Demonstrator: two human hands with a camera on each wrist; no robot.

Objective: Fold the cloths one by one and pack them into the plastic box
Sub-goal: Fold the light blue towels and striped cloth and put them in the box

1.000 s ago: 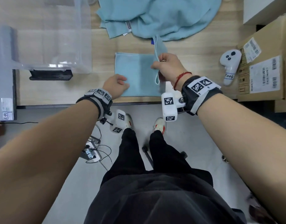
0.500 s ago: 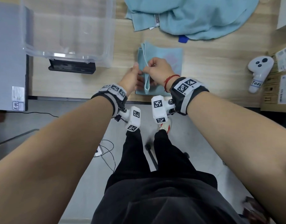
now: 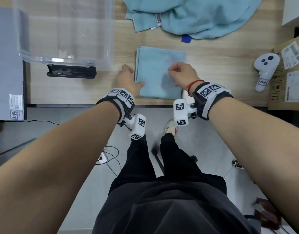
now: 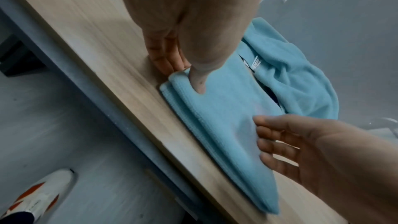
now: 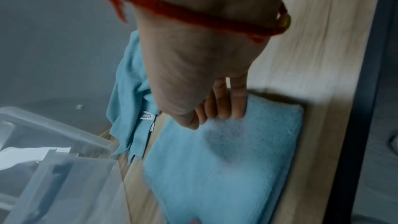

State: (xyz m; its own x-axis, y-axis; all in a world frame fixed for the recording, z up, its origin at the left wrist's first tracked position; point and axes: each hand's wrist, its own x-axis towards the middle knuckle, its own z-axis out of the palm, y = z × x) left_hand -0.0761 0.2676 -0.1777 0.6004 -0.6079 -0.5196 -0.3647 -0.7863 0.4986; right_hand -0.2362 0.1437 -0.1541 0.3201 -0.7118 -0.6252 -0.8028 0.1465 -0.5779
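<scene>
A light-blue cloth point(image 3: 159, 65) lies folded into a flat rectangle near the table's front edge, also seen as cloth point(image 4: 226, 108) and cloth point(image 5: 226, 159). My left hand point(image 3: 133, 76) lies along its left edge. The thumb point(image 4: 198, 81) presses on top of the near corner, and the straight fingers point(image 4: 164, 57) rest on the table beside the fold. My right hand point(image 3: 176, 70) hovers over the cloth's right half with loosely bent fingers point(image 5: 224, 108) brushing the top, holding nothing. The clear plastic box point(image 3: 98, 39) stands at the back left.
A pile of unfolded light-blue cloths point(image 3: 204, 16) lies at the back of the table. A white controller point(image 3: 263, 71) and a cardboard box point(image 3: 290, 76) sit at the right. A black object point(image 3: 71, 74) lies under the plastic box's front rim, and a grey device point(image 3: 7, 65) is at the far left.
The right hand has let go of the cloth's folded edge and moved right over the cloth. The cloth now lies flat, folded over. The left hand stays at its left edge.
</scene>
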